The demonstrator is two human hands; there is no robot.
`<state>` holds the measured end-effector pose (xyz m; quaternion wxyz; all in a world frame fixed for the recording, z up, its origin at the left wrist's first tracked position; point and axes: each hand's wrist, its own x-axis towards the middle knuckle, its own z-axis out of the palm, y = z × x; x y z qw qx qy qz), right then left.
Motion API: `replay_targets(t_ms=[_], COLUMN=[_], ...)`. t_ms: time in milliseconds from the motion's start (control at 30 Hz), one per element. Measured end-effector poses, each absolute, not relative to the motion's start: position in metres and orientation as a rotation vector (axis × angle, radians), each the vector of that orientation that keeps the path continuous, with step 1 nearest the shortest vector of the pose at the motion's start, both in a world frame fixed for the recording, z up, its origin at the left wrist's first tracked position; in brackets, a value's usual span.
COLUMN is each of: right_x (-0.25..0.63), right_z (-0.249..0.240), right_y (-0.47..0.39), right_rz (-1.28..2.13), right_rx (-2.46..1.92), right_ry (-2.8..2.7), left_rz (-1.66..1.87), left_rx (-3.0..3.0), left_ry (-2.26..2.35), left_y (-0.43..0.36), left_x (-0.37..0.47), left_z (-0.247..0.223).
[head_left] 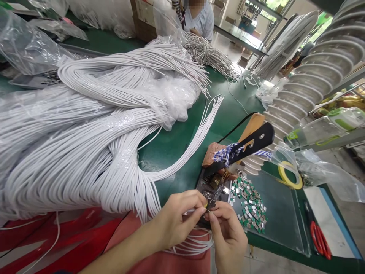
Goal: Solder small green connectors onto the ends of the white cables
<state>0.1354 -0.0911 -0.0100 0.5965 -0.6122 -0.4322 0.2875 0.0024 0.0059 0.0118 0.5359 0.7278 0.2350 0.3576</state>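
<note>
My left hand (182, 217) is closed in a pinch on a thin white cable, near the tip of a dark soldering fixture (212, 186). Close beside it, my right hand (228, 228) pinches a small piece too hidden to name. The fingertips of both hands nearly meet. Behind them stands a black perforated bar (256, 142) tied with blue and white cord to a reddish block (212, 153). Small green and silver connector pieces (251, 205) lie piled to the right of my hands. A loop of white cables (196, 243) hangs below my wrists.
Large bundles of white cable (85, 163) cover the left of the green table (162, 152). A ribbed hose (313, 76) comes down from the upper right. Yellow tape (289, 175), red-handled scissors (319, 238) and a bottle (327, 127) are at the right. Another person (199, 19) sits across the table.
</note>
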Motion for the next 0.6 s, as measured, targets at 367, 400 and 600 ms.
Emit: replay_targets(t_ms=[367,400,600], right_x=[0.133,0.132,0.128], right_z=[-0.015,-0.014,-0.009], right_y=[-0.102,-0.104,-0.107], right_rz=[0.754,0.758,0.729], right_rx=[-1.458,-1.480,-1.614], right_ry=[-0.988,-0.995,-1.185], left_rz=[0.777,0.775,0.642], left_rx=[1.755,1.748,1.698], left_ry=[0.648,0.653,0.604], left_y=[0.003,0.001,-0.012], left_x=[-0.009,-0.010,-0.020], left_z=[0.004,0.004,-0.001])
